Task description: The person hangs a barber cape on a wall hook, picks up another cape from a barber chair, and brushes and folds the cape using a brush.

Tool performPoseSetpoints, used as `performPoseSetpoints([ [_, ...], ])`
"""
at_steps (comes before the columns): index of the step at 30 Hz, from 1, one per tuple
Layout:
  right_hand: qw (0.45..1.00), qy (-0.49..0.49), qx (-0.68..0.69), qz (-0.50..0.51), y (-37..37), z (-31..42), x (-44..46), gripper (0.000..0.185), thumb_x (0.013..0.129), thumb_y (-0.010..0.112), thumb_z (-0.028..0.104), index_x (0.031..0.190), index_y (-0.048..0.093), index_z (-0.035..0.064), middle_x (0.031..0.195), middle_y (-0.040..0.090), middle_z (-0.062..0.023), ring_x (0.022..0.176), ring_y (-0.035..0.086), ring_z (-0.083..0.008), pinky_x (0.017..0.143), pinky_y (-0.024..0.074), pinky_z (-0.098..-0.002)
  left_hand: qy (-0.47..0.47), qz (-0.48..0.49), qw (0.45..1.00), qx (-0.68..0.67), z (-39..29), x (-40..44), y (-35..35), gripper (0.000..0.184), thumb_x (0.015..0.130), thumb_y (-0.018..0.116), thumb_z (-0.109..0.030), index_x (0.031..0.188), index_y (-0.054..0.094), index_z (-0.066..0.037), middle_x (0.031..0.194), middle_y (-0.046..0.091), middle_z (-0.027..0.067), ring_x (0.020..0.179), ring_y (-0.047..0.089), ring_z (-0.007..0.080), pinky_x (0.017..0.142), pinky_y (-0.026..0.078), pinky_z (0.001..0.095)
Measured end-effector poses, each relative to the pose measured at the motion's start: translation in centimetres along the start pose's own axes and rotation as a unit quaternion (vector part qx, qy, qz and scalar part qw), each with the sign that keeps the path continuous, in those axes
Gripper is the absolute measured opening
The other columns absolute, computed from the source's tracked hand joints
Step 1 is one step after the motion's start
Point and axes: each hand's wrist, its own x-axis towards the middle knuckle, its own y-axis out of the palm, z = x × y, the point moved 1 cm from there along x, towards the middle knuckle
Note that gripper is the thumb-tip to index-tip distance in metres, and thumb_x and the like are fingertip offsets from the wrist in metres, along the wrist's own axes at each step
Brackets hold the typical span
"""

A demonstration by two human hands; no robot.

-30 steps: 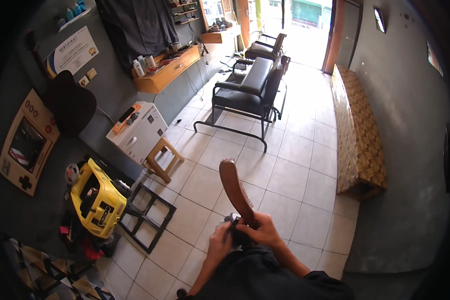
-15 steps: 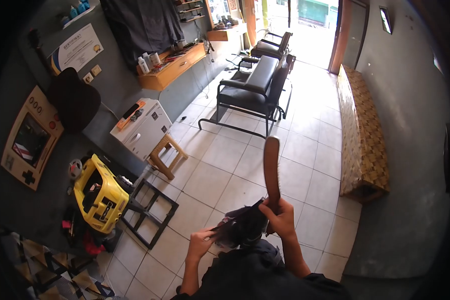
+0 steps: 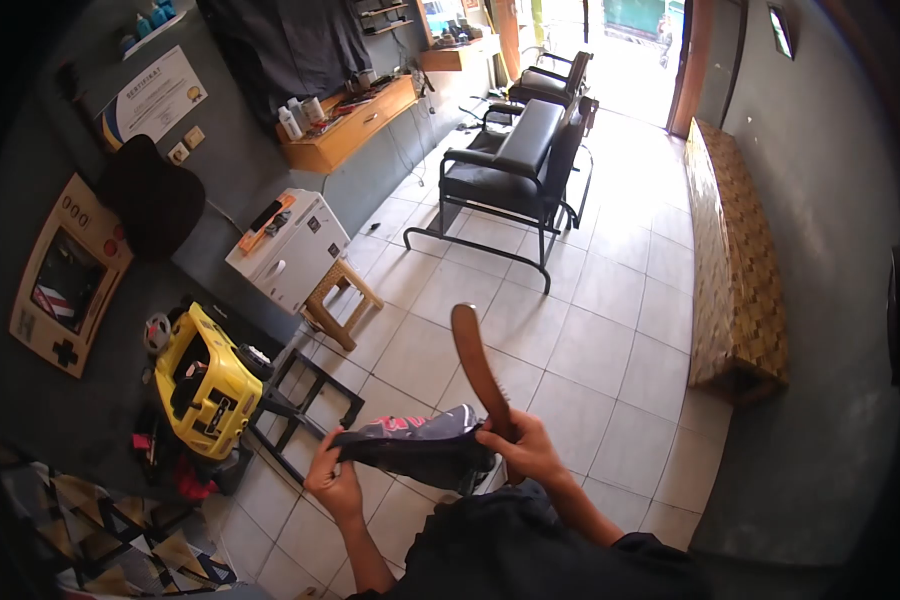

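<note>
My left hand (image 3: 334, 478) is closed on one end of a dark cloth item (image 3: 410, 453) with a grey and red printed side. The item stretches out between my two hands, and its exact kind does not show. In my closed right hand (image 3: 532, 452) is a curved wooden-handled brush (image 3: 478, 362), pointing up and away from me, with short bristles along its right edge. The cloth's other end meets my right fingers; I cannot tell whether they pinch it too.
Black barber chairs (image 3: 510, 175) stand ahead on the tiled floor (image 3: 590, 350). To the left are a white cabinet (image 3: 295, 250) on a wooden stool (image 3: 342, 305), a yellow toy car (image 3: 210, 375) and a black metal frame (image 3: 305, 405). A woven-patterned bench (image 3: 735, 260) lines the right wall.
The bunched cloth is now stretched out, its printed side showing. My left hand has moved left; my right hand has shifted left and down, tilting the brush leftward.
</note>
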Motion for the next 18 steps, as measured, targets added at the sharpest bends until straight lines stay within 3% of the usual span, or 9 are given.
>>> performPoseSetpoints([
  [4,0.997,0.038,0.039,0.056,2.0,-0.8,-0.4,0.032,0.076,0.072,0.025,0.089,0.054,0.0028,0.075,0.052,-0.0031,0.070,0.049,-0.0113,0.062,0.0418,-0.0279,-0.006,-0.048,0.997,-0.052,-0.2,0.5,-0.7,0.022,0.073,0.051,0.015,0.092,0.061,0.010,0.111,0.060,0.0142,0.093,0.060,0.0191,0.081,0.049,0.0281],
  [9,0.974,0.076,0.033,0.209,2.0,1.4,-0.6,0.035,0.077,0.071,0.027,0.089,0.048,0.0037,0.076,0.047,-0.0011,0.072,0.045,-0.0107,0.064,0.0389,-0.0260,-0.016,-0.057,0.985,-0.164,-2.3,1.3,-1.2,0.030,0.074,0.044,0.017,0.101,0.058,0.014,0.120,0.053,0.0144,0.100,0.058,0.0217,0.086,0.048,0.0298],
  [14,0.968,0.022,0.060,0.243,1.9,1.1,0.3,0.036,0.078,0.071,0.026,0.090,0.045,0.0049,0.078,0.045,-0.0001,0.073,0.044,-0.0102,0.064,0.0379,-0.0246,-0.005,-0.117,0.982,-0.148,-4.5,2.0,-0.5,0.031,0.073,0.042,0.015,0.099,0.058,0.014,0.116,0.055,0.0143,0.097,0.058,0.0212,0.085,0.047,0.0291],
  [18,0.972,-0.002,0.035,0.234,1.3,0.7,1.2,0.036,0.078,0.071,0.025,0.092,0.045,0.0049,0.078,0.043,-0.0001,0.073,0.042,-0.0096,0.064,0.0377,-0.0242,0.014,-0.016,0.995,-0.095,-3.6,0.9,1.1,0.024,0.070,0.045,0.010,0.088,0.059,0.013,0.105,0.059,0.0148,0.089,0.059,0.0199,0.078,0.047,0.0272],
])
